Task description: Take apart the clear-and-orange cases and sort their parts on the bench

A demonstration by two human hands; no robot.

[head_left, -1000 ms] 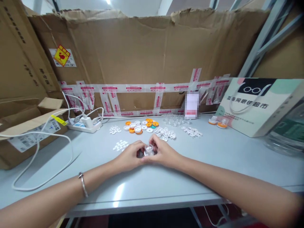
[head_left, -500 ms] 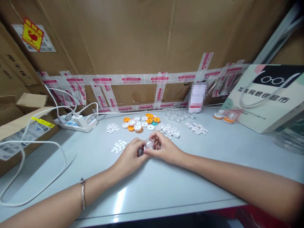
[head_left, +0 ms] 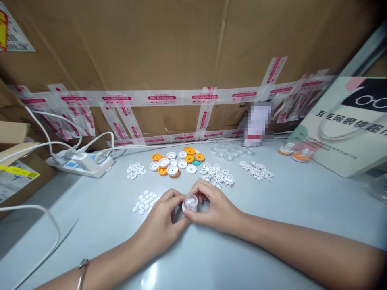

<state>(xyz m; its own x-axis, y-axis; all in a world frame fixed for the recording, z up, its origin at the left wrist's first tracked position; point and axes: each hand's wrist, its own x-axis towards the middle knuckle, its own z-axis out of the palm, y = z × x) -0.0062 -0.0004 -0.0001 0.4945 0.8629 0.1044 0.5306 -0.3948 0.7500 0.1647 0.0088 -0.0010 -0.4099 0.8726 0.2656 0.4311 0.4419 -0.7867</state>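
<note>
Between both hands is a small clear plastic dome with white parts inside (head_left: pixel 190 202), low over the grey table (head_left: pixel 242 257). My left hand (head_left: pixel 165 215) grips its left side with fingers and thumb. From the right, my right hand (head_left: pixel 213 205) pinches the same piece, its thumb at the front. Just beyond lie white spoked wheel pieces (head_left: pixel 217 174) and a cluster of orange and white round caps (head_left: pixel 177 163), one of them teal. Small white discs (head_left: pixel 145 202) are spread left of my left hand. Farther off sit clear plastic cups (head_left: pixel 231 151) and small white parts (head_left: pixel 256 171).
Two finished-looking orange-based domes (head_left: pixel 300 153) stand by a paper bag (head_left: pixel 341 133) at right. More small white pieces (head_left: pixel 136 170) lie left of the caps. A power strip (head_left: pixel 87 163) with white cables and an open carton (head_left: pixel 21 173) occupy the left. Taped cardboard (head_left: pixel 169 52) walls the back.
The camera view has tilted down and come closer. Both hands keep hold of the clear dome, which now shows more from above; the right fingers have closed in around it.
</note>
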